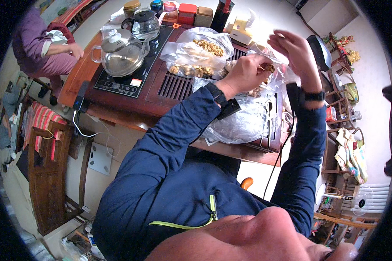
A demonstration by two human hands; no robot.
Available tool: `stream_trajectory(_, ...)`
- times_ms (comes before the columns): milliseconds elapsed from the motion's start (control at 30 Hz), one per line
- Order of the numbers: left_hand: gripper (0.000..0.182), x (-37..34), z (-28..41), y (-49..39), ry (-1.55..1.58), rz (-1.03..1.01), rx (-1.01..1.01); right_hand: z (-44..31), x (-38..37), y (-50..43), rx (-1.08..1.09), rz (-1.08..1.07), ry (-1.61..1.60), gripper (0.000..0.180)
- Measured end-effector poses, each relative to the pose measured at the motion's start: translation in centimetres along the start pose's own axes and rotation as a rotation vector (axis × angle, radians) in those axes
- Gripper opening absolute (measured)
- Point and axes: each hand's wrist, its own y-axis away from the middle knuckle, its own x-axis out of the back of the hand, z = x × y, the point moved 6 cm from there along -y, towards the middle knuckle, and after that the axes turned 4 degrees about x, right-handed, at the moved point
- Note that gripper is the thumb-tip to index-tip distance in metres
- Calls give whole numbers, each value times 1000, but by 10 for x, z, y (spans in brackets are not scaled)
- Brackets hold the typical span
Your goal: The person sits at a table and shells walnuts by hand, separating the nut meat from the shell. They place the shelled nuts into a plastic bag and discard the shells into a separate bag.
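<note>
My left hand [248, 73] pinches a small brown walnut piece [268, 68] between thumb and fingertips, above a clear plastic bag. My right hand [292, 50] is raised just to the right of it, fingers apart and pointing up and left, with nothing seen in it. Clear plastic bags of shelled walnut kernels [209, 47] lie on the dark wooden tea table beyond my left hand. A crumpled clear plastic bag [241, 122] lies near the table's front edge under my left wrist. What lies directly beneath both hands is partly hidden by plastic.
On the left of the table, a glass kettle [122, 58] and a glass pot [145, 26] stand on a black induction cooktop [117, 86]. Jars, a red canister [187, 13] and a tissue box [241, 31] line the far edge. Another person [44, 45] is at the far left. A black cable hangs at right.
</note>
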Motion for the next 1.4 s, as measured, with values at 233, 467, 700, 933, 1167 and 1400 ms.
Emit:
stream_trajectory(233,28,-1,-2,4,-93,-6,-102,-27,-57,-59,124,-211,86,35)
stream_trajectory(467,20,1,2,3,34,73,-90,-28,-20,3,61,-125,507,28)
stream_trajectory(700,24,4,-2,-1,-61,55,2,-10,-8,59,127,37,1033,22)
stream_trajectory(933,26,5,-2,1,-61,61,26,11,-18,66,256,40,1280,20)
stream_trajectory(1167,31,2,2,2,-25,12,-8,10,-17,74,468,139,1213,21)
stream_trajectory(1400,29,1,9,2,65,24,-66,2,-22,105,537,174,982,28)
